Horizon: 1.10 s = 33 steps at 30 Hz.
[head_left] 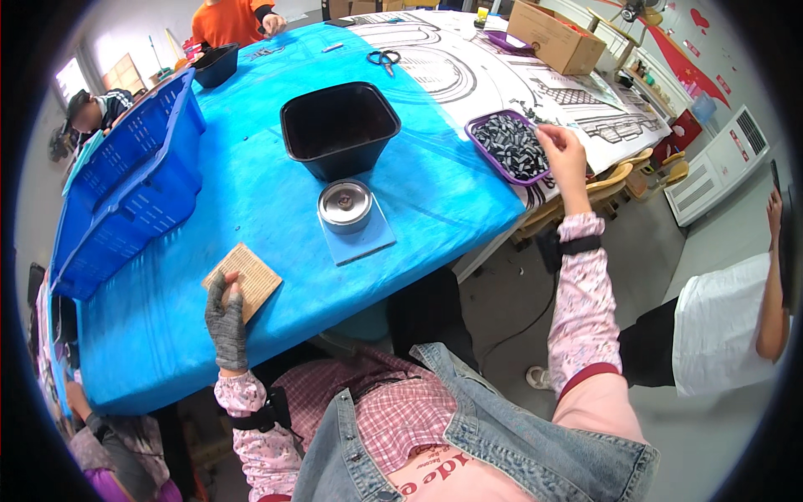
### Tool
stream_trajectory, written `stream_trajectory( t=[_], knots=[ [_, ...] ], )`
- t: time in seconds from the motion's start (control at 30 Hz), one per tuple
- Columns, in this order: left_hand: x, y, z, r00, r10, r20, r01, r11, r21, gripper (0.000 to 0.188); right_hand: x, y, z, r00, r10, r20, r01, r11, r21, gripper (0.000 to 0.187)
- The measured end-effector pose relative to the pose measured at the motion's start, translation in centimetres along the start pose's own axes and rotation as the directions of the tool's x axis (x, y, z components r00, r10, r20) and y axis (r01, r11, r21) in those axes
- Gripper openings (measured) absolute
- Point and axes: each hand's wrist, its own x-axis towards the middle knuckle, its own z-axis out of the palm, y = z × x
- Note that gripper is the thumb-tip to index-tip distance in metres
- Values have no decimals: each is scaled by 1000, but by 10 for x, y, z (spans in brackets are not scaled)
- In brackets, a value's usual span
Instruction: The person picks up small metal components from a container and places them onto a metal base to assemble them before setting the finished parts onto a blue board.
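My left hand (pixel 226 322), in a grey fingerless glove, is closed at the near left edge of a square brown card (pixel 258 283) with fine rows of marks. My right hand (pixel 565 159) is bare and reaches to the right rim of a purple tray (pixel 474 138). Its thumb and fingers are pinched together; whatever is between them is too small to make out. Small black and grey pieces (pixel 510 146) fill the tray. Between my hands, a round silver metal device (pixel 345 203) sits on a flat grey-blue base (pixel 360 243). Behind it stands a black square tub (pixel 335 159).
Blue crates (pixel 138 197) line the table's left side. Scissors (pixel 385 58) and a smaller black tub (pixel 217 67) lie farther back, near a person in orange (pixel 226 23). A cardboard box (pixel 556 38) stands far right. Another person (pixel 719 326) is beside me on the right.
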Motion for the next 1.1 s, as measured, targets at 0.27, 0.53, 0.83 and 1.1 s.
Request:
stream_trajectory(
  t=[0.27,0.53,0.83,1.1],
  knots=[
    [-1,7,-3,1000,1,9,-1,999,35,23,7,16,-10,995,28,92,-19,995,-95,18],
    [1,2,-4,999,-17,40,15,999,42,23,-3,31,19,913,-252,322,356,876,-324,46],
    [0,4,-5,999,-14,46,11,998,56,24,36,29,19,934,33,357,39,981,-191,16],
    [1,6,-4,998,-39,58,37,999,29,23,47,21,9,919,53,390,48,969,-244,16]
  ],
)
